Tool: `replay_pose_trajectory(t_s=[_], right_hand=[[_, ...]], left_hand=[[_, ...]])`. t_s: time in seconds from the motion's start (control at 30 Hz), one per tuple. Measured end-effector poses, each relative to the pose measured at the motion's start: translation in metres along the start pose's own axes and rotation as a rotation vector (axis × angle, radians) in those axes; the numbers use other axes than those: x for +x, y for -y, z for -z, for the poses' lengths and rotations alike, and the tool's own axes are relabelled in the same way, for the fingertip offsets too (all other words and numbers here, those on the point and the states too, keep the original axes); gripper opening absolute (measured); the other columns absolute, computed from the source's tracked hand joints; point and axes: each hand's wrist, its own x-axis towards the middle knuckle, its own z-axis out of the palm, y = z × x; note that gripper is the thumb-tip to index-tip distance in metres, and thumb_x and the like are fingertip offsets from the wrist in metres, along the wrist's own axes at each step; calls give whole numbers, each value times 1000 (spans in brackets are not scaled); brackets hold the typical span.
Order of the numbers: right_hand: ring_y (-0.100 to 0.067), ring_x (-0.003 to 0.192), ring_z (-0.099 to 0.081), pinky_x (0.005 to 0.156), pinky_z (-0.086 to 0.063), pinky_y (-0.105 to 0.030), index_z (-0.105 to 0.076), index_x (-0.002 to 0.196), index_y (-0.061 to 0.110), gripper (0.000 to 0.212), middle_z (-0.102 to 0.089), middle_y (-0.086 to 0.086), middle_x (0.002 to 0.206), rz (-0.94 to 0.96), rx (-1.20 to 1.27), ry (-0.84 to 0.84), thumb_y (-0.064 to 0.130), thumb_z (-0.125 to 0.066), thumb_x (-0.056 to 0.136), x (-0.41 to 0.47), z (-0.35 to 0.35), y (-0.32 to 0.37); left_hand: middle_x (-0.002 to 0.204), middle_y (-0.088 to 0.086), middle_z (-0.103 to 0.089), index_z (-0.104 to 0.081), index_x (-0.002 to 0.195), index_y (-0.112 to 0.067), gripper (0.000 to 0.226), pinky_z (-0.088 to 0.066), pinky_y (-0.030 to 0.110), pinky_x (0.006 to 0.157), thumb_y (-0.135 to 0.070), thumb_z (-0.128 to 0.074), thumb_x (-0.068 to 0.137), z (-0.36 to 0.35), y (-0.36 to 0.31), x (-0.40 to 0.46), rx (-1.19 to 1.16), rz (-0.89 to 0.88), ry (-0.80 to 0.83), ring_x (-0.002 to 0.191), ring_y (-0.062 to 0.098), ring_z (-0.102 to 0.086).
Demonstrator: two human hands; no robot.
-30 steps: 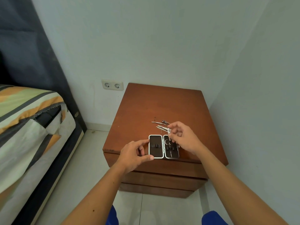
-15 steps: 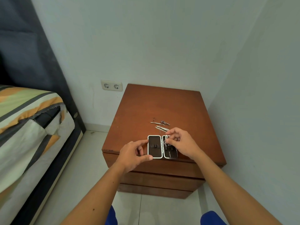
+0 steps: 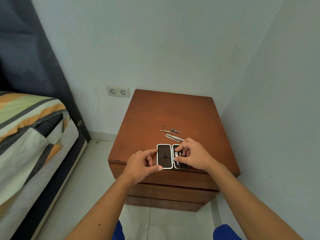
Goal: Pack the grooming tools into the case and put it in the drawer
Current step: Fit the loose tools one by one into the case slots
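Observation:
A small white-rimmed grooming case [image 3: 164,156] lies open near the front edge of the brown nightstand [image 3: 173,115]. My left hand [image 3: 142,164] grips the case's left edge between thumb and fingers. My right hand [image 3: 194,155] rests over the right half, its fingertips pinching a small metal tool [image 3: 178,154] down into that half. Several loose metal tools [image 3: 173,135] lie on the wood just behind the case. The drawer fronts [image 3: 171,193] below are closed.
A bed with a striped cover [image 3: 31,129] stands at the left, with a strip of tiled floor between it and the nightstand. Walls close in behind and to the right. A double socket [image 3: 118,91] sits on the back wall.
My right hand has come down from the loose tools behind the case onto its right half, carrying a small metal tool. The left hand has kept its hold on the case.

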Motion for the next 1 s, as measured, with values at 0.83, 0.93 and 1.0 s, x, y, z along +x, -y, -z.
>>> replay_pose_trajectory(t_s=[0.83, 0.93, 1.0], right_hand=[[-1, 84, -63, 78, -50, -17, -77, 105, 29, 19, -69, 12, 99, 8, -10, -120, 30, -83, 87, 19, 28, 11], [-11, 94, -63, 90, -52, -30, -79, 107, 26, 13, -72, 9, 105, -56, -116, -216, 27, -71, 97, 53, 30, 14], [-13, 101, -62, 97, -50, -31, -78, 115, 24, 19, -71, 4, 113, -104, -152, -231, 25, -66, 101, 74, 27, 13]], left_hand=[[80, -11, -67, -57, 144, -39, 74, -49, 35, 75, -48, -87, 77, -1, 4, 1, 11, -18, -9, 85, 12, -54], [80, -11, -67, -57, 144, -40, 74, -50, 38, 78, -46, -88, 77, 0, 4, 1, 6, -14, -5, 85, 12, -54], [81, -11, -67, -57, 144, -40, 73, -51, 40, 80, -46, -88, 77, -1, 5, 2, 5, -10, -2, 86, 12, -54]])
